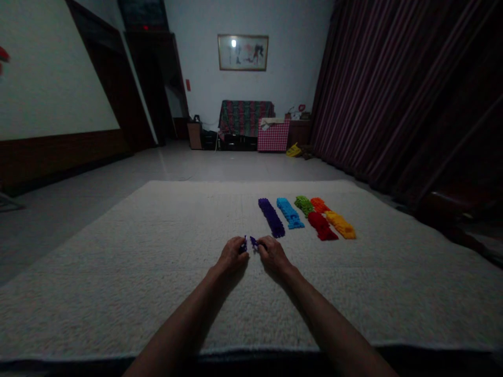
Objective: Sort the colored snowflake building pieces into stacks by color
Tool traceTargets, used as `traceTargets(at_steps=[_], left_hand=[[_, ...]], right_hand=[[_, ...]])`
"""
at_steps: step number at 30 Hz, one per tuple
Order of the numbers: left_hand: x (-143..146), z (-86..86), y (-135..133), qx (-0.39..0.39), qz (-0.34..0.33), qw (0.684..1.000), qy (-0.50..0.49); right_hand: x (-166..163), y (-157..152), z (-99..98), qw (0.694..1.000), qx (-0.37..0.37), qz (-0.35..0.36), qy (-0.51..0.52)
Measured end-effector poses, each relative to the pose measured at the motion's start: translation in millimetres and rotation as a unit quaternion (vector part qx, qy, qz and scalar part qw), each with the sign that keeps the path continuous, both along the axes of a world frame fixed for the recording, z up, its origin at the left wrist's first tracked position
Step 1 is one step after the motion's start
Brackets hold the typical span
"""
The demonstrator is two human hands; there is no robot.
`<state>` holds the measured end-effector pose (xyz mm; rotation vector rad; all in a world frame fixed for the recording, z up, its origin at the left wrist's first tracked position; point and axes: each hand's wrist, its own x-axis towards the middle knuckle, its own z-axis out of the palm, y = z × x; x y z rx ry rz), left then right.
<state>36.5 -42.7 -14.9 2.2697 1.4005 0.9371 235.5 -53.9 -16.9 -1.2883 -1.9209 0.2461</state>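
Note:
My left hand [232,253] is closed on a small purple plastic piece [245,243], held upright between thumb and fingers. Opposite it, my right hand [272,253] pinches another purple plastic piece [254,241], tilted toward the left one. A narrow gap separates the two pieces. Both hands are just above the pale carpet [165,246]. Beyond my right hand lies a long purple stack of like pieces [271,217]. To its right are a light blue stack [290,213], a green stack [304,206], an orange stack [319,204], a red stack [322,225] and a yellow stack [341,224].
The carpet's near edge runs along the bottom, with tiled floor [220,166] behind it. Against the far wall stand a cloth-covered piece of furniture [245,118] and a pink checked box shape [272,136]. Dark curtains [373,94] hang at the right.

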Motion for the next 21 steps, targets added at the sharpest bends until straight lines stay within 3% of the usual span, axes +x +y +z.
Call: traceTargets(at_steps=[6, 11, 21], left_hand=[[18.2, -11.1, 20.8, 0.031, 0.005, 0.999, -0.013], [24.2, -19.0, 22.5, 0.085, -0.010, 0.996, 0.003], [25.7, -5.9, 17.4, 0.044, -0.008, 0.999, -0.001]], right_hand=[[7.0, -7.8, -0.5, 0.999, 0.005, -0.017, 0.040], [4.3, -0.8, -0.4, 0.996, -0.014, -0.043, 0.079], [5.9, 2.5, -3.5, 0.990, -0.007, -0.116, 0.080]])
